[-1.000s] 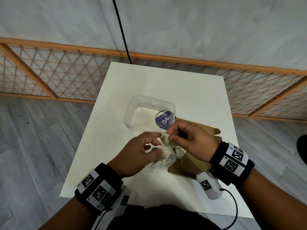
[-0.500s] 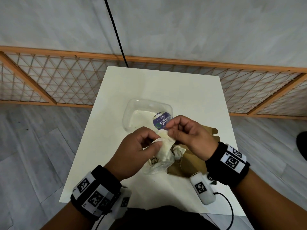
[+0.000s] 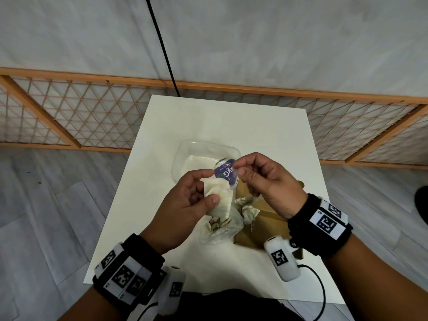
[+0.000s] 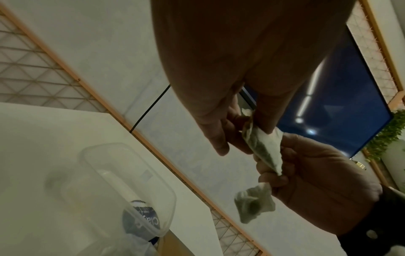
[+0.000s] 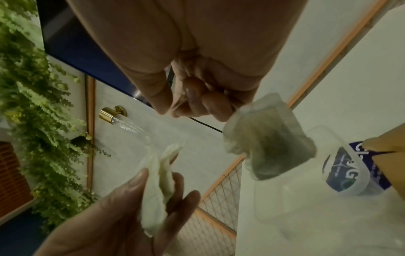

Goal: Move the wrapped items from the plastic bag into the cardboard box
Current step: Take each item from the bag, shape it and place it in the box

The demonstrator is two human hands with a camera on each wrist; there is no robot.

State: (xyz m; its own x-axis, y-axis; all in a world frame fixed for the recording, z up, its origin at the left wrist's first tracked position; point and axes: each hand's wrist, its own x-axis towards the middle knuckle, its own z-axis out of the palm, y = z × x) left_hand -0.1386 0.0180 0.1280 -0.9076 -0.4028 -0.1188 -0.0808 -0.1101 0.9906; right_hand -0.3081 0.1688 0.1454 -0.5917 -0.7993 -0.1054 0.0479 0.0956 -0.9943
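My left hand [image 3: 212,186] holds a white wrapped sachet [image 3: 218,198] between thumb and fingers, just above the crumpled clear plastic bag [image 3: 223,228], which has more sachets inside. My right hand [image 3: 238,167] is raised beside it, fingertips pinched together. A second sachet [image 3: 247,210] dangles below it over the open cardboard box [image 3: 266,225]. In the right wrist view this sachet [image 5: 267,149] hangs from my pinched fingers [image 5: 214,105], and the left hand's sachet [image 5: 157,187] sits lower left. In the left wrist view, the held sachet [image 4: 263,145] and the dangling one [image 4: 254,206] show.
A clear plastic tub [image 3: 203,151] with a purple-labelled round lid [image 3: 225,173] stands just behind my hands on the white table [image 3: 231,119]. A wooden lattice fence [image 3: 69,112] runs behind the table. A black cable [image 3: 162,47] hangs down the wall.
My hands have drawn apart. The right hand rose up and to the right, and a sachet now dangles beneath it, separate from the one in my left hand.
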